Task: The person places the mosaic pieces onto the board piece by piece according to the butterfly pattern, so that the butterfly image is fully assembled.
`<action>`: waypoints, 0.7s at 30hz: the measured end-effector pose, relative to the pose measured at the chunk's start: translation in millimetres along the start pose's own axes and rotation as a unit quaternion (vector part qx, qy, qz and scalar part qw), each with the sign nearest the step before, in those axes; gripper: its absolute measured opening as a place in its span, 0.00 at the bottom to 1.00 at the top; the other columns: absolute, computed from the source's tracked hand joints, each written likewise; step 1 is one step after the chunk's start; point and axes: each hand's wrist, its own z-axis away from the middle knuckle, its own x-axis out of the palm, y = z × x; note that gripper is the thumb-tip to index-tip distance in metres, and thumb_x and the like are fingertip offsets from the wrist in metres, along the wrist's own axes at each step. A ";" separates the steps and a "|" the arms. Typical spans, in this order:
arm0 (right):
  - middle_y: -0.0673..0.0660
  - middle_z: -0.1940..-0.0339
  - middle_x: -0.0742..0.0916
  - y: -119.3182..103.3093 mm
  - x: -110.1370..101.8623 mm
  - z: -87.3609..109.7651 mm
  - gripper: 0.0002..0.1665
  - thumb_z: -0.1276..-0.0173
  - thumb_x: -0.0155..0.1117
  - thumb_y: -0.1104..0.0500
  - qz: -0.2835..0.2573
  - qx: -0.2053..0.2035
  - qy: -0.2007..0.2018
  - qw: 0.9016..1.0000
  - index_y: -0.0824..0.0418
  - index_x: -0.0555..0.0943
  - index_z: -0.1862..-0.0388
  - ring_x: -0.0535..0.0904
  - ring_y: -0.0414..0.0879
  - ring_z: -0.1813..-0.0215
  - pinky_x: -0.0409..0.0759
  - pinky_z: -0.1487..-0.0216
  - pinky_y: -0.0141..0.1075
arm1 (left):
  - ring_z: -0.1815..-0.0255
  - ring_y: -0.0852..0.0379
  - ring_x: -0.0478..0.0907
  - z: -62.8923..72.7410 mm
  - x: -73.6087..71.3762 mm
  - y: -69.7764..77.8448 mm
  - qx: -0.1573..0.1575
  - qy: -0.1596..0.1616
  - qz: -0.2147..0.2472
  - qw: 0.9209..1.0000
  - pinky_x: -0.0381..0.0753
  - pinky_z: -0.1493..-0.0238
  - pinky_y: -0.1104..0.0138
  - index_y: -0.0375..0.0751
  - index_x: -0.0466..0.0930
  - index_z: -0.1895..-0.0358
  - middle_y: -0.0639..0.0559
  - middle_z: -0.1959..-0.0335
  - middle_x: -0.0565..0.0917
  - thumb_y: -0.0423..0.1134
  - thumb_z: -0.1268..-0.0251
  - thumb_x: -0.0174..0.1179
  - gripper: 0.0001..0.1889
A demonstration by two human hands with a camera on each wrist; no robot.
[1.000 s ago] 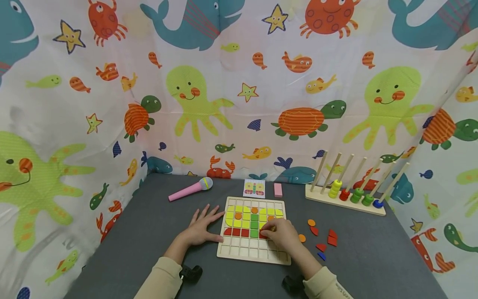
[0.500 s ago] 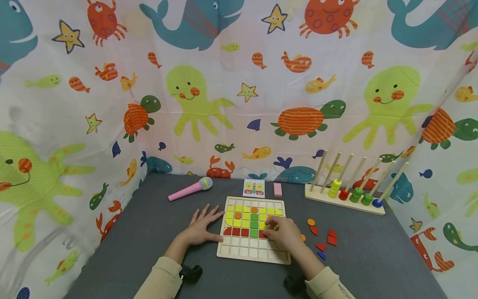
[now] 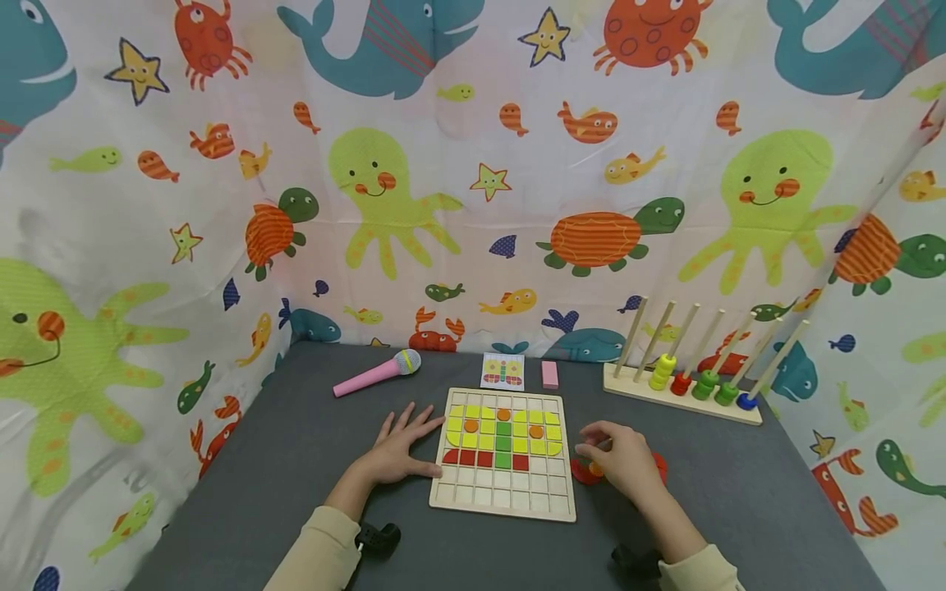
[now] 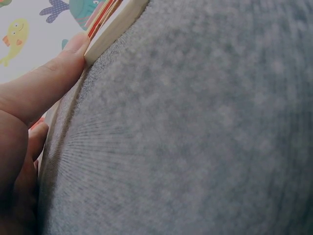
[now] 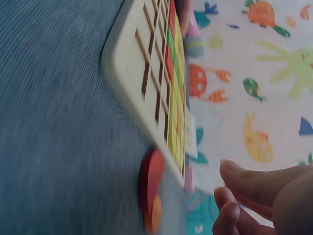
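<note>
A square wooden grid board (image 3: 502,497) lies on the table, filled in part with yellow, orange, green and red flat pieces. The lower yellow row has a rounded yellow piece (image 3: 553,448) at its right end. My left hand (image 3: 399,450) is spread at the board's left edge, thumb and fingers touching it. My right hand (image 3: 626,464) hovers right of the board with thumb and fingers loosely bent; no piece shows between them in the right wrist view. Under it are a red piece (image 5: 152,178) and an orange disc (image 5: 153,215); other loose pieces are partly hidden.
Behind the board lie a pattern card (image 3: 503,372), a pink block (image 3: 550,375) and a pink toy microphone (image 3: 375,376). A wooden peg stand (image 3: 683,396) with coloured beads is at the back right. A printed sea-animal curtain (image 3: 473,222) surrounds the table.
My right hand has left the board and moved right, over the loose pieces. A rounded yellow piece now shows at the row's end, where the hand was. My left hand has stayed put.
</note>
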 end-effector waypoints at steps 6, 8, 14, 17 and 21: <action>0.52 0.65 0.89 29.8 -19.2 8.2 0.16 0.36 0.75 0.56 0.016 0.012 0.015 1.000 0.60 0.87 0.52 0.83 0.45 0.65 0.81 0.66 0.36 | 0.15 0.42 0.29 1.6 -1.1 -1.0 0.002 -0.005 0.002 1.000 0.22 0.23 0.39 0.62 0.57 0.20 0.53 0.16 0.48 0.69 0.50 0.70 0.53; 0.52 0.64 0.89 39.7 -24.1 11.5 0.16 0.36 0.75 0.55 0.016 0.015 0.017 1.000 0.61 0.87 0.52 0.85 0.46 0.64 0.82 0.66 0.37 | 0.15 0.42 0.29 1.8 -1.1 -1.7 0.002 -0.005 -0.001 1.000 0.22 0.23 0.39 0.62 0.57 0.20 0.53 0.16 0.48 0.70 0.50 0.69 0.53; 0.54 0.62 0.90 65.1 -40.2 19.6 0.17 0.35 0.74 0.53 0.030 0.030 0.013 0.999 0.61 0.87 0.52 0.85 0.48 0.62 0.79 0.67 0.38 | 0.16 0.41 0.30 3.2 1.7 -5.8 -0.004 -0.003 -0.007 1.000 0.23 0.23 0.39 0.63 0.57 0.20 0.54 0.16 0.49 0.70 0.51 0.70 0.53; 0.55 0.62 0.90 76.0 -48.8 22.5 0.17 0.35 0.74 0.54 0.039 0.044 0.004 0.998 0.62 0.87 0.52 0.85 0.48 0.62 0.80 0.65 0.40 | 0.15 0.42 0.30 2.2 2.8 -6.3 -0.002 0.001 -0.008 1.000 0.23 0.23 0.39 0.63 0.57 0.20 0.54 0.16 0.49 0.71 0.51 0.69 0.53; 0.58 0.59 0.90 89.6 -56.3 24.2 0.18 0.36 0.75 0.52 0.054 0.063 -0.018 0.996 0.62 0.87 0.53 0.85 0.49 0.60 0.81 0.60 0.46 | 0.15 0.42 0.29 0.6 1.7 -3.9 -0.001 0.000 -0.005 1.000 0.22 0.23 0.39 0.64 0.57 0.20 0.55 0.16 0.49 0.70 0.50 0.69 0.53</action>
